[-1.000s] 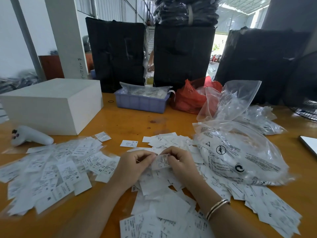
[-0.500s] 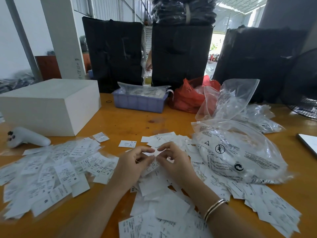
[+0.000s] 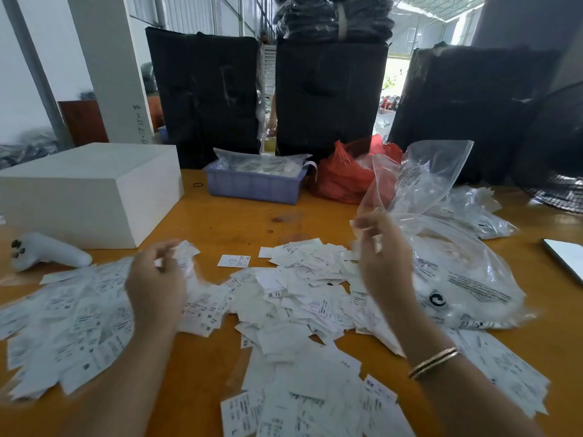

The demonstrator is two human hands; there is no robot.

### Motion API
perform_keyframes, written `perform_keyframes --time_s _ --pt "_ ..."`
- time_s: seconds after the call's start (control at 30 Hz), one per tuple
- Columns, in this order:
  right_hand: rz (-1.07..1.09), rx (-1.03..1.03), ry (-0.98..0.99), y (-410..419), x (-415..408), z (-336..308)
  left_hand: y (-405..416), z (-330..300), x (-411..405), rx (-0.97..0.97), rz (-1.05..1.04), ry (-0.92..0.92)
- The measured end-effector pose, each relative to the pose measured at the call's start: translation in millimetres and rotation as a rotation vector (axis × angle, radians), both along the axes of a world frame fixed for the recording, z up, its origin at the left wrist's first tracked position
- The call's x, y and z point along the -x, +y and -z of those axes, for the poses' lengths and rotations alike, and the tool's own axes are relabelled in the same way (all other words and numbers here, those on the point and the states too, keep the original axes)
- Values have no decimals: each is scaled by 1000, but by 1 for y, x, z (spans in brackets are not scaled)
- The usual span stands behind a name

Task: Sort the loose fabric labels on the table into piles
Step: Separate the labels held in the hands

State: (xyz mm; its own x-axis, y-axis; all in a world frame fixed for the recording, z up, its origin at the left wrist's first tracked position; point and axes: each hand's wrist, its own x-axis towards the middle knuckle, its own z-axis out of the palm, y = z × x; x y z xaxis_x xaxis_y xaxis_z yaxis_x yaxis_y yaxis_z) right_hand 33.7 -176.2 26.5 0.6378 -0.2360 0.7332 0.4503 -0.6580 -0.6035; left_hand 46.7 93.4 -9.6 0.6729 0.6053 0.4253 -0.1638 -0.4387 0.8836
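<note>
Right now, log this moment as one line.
left hand: over left pile, grip unclear | right hand: raised by clear bag, blurred | middle pile: unsorted

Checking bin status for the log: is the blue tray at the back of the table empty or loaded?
Loaded. The blue tray holds a clear plastic bag of printed white pieces that rises above its rim.

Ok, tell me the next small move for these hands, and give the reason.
Probably bring the left hand down and release whatever it carries onto the left pile. It is blurred over that pile with fingers curled, though a label in them cannot be made out. The right hand is raised beside the clear bag, above the unsorted labels waiting in the middle.
</note>
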Motion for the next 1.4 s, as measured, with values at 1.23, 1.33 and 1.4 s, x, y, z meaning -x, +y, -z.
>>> perform_keyframes --time_s 1.23,1.33,1.4 --pt "-130 -117 255 -18 2 -5 -51 10 9 -440 563 50" --pt "-371 -346 485 22 7 13 -49 6 13 -312 697 72" --pt "-474 -360 565 40 9 25 -50 5 16 -243 832 107"
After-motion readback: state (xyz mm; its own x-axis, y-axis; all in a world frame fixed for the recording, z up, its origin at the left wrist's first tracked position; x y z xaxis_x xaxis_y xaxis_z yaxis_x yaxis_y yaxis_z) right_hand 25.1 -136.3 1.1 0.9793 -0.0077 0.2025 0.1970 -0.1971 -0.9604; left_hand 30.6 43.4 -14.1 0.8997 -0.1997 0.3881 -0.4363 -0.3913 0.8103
